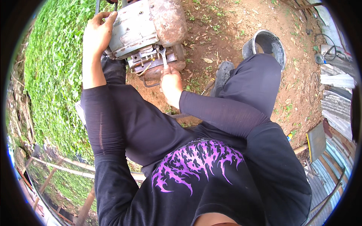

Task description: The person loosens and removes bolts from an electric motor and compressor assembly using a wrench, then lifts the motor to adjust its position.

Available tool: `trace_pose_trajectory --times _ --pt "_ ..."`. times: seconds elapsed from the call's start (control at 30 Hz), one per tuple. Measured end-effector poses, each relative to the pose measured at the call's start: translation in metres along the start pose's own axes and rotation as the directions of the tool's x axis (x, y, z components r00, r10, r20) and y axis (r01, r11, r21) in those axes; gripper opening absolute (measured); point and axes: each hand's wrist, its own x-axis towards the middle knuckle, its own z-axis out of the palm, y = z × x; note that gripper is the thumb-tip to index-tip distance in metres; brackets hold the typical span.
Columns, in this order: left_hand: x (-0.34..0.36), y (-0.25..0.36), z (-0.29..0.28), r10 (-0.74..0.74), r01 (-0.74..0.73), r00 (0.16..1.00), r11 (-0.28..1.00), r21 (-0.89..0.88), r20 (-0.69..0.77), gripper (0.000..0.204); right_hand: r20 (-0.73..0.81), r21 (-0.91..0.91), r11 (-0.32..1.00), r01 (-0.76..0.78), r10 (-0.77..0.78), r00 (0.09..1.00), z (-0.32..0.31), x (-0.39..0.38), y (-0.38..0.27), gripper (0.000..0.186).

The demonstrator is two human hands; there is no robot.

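Note:
A worn grey metal machine [134, 30] with rusty rounded parts is at the top centre. My left hand [98, 32] is closed on its upper left edge, fingers curled over it; exactly what they grip there is partly hidden. My right hand [171, 83] grips a silver open-ended wrench [163, 58], whose jaw sits among fittings on the machine's lower side, beside a brass-coloured piece [154, 57]. A bent dark metal bar [151, 85] sticks out below them.
A dark bucket [279, 49] stands beside my right knee. A screwdriver [208, 86] lies by my shoe on the dirt. Grass [52, 75] is on the left; corrugated sheets [335, 67], cables and a flat dark panel [316, 141] line the right side.

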Motion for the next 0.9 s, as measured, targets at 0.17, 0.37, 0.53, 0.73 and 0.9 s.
trace_pose_trajectory --times 0.17,0.37,0.53,0.73,0.9 --pt "0.000 0.002 0.001 -0.071 0.075 0.996 0.993 -0.093 0.047 0.051 0.387 0.077 0.920 -0.384 0.328 0.862 -0.035 -0.005 -0.051 0.023" --pt "0.000 -0.004 -0.004 -0.044 0.044 0.998 0.999 -0.019 0.038 0.050 0.318 -0.367 0.917 -0.160 0.285 0.904 -0.094 0.000 -0.099 0.019" --pt "0.000 0.004 -0.009 -0.044 0.047 0.996 0.998 -0.033 0.073 0.048 0.409 -0.614 0.737 0.283 -0.010 0.913 -0.112 0.048 -0.115 0.021" --pt "0.001 -0.002 -0.003 -0.048 0.057 0.994 0.993 -0.100 0.093 0.042 0.466 -0.732 0.531 0.426 -0.066 0.882 -0.095 0.070 -0.136 0.022" --pt "-0.003 -0.002 -0.006 -0.007 0.015 0.998 0.991 -0.133 0.056 0.040 0.504 -0.768 0.444 0.461 -0.026 0.864 -0.078 0.072 -0.149 0.025"
